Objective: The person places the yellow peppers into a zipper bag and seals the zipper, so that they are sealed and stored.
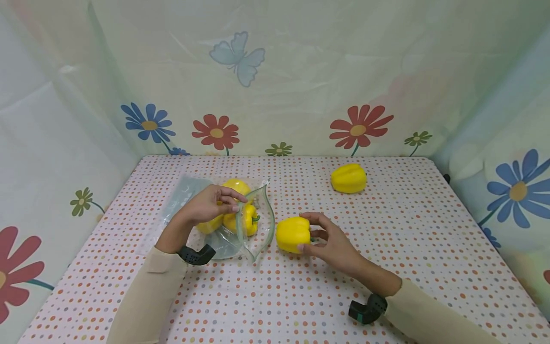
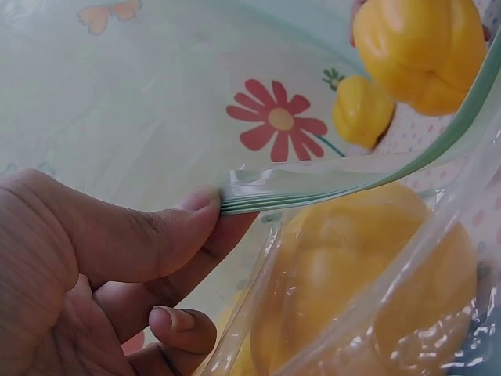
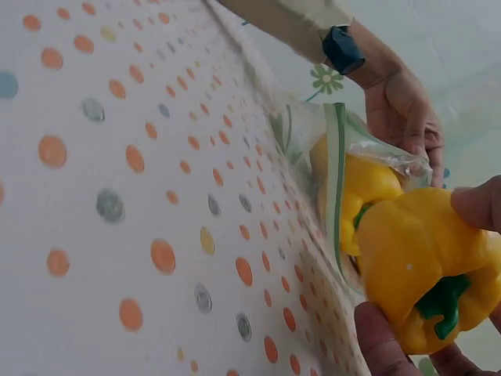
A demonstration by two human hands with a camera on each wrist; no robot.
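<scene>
My left hand [image 1: 213,205] pinches the green-edged rim of a clear zip bag [image 1: 268,220] between thumb and forefinger, and the bag's mouth gapes toward the right. Inside the bag lie several yellow bell peppers [image 1: 232,223], seen through the plastic in the left wrist view too. My right hand [image 1: 333,244] grips another yellow bell pepper [image 1: 293,234] just right of the bag's mouth. In the right wrist view the green stem [image 3: 443,306] of this held pepper faces the camera, with fingers and thumb around its sides.
One more yellow bell pepper [image 1: 349,178] lies at the back right of the table. A dotted cloth [image 1: 386,229] covers the tabletop. Behind it hangs a flowered curtain [image 1: 301,71], with further curtain on both sides.
</scene>
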